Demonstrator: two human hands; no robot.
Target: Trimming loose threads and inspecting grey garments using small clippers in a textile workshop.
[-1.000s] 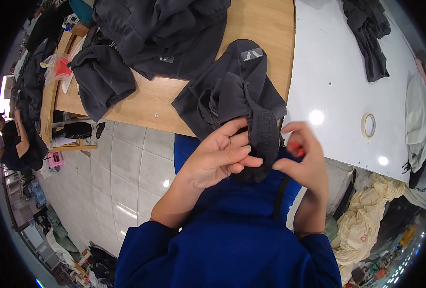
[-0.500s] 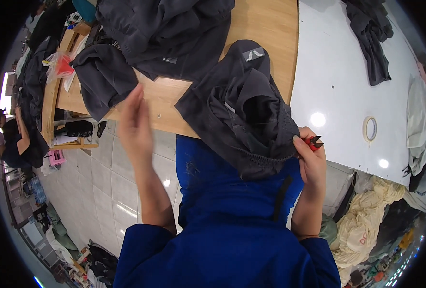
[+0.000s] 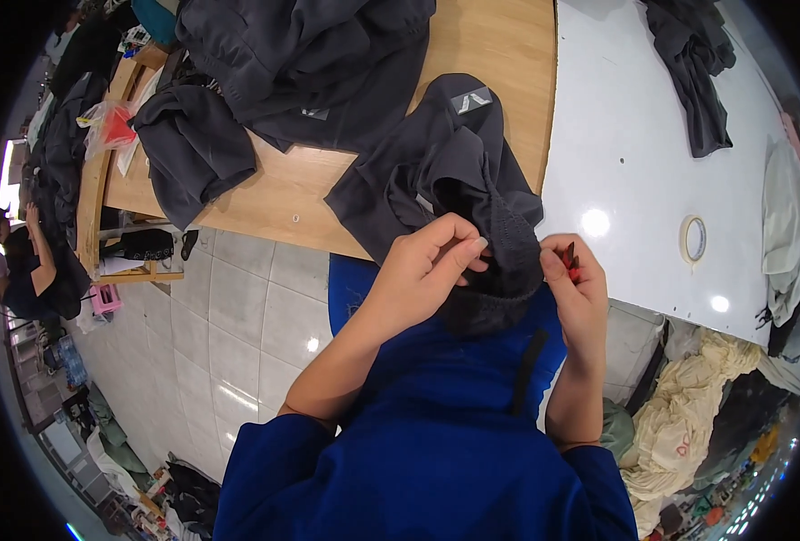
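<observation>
A dark grey garment (image 3: 459, 167) with a gathered elastic waistband hangs over the table's near edge, its opening toward me. On its far part sits a grey patch (image 3: 470, 101) with a light mark. My left hand (image 3: 432, 270) is at the opening, thumb and forefinger pinched together; what lies between them is too small to make out. At the waistband's right side, my right hand (image 3: 577, 284) is closed around red thread snips (image 3: 573, 263). Its thumb and forefinger are at the fabric's edge; whether they pinch it is unclear.
A large dark grey garment pile (image 3: 305, 63) lies at the back of the wooden table (image 3: 486, 41). A smaller grey piece (image 3: 193, 149) is at left. On the white table (image 3: 634, 216) are a tape roll (image 3: 691, 239) and a dark garment (image 3: 693, 81). Another person (image 3: 32, 261) sits far left.
My left hand has come from the left, over the table edge, to the waistband opening, and its fingers have pinched together. The waistband is turned more upright; the right hand stays beside it.
</observation>
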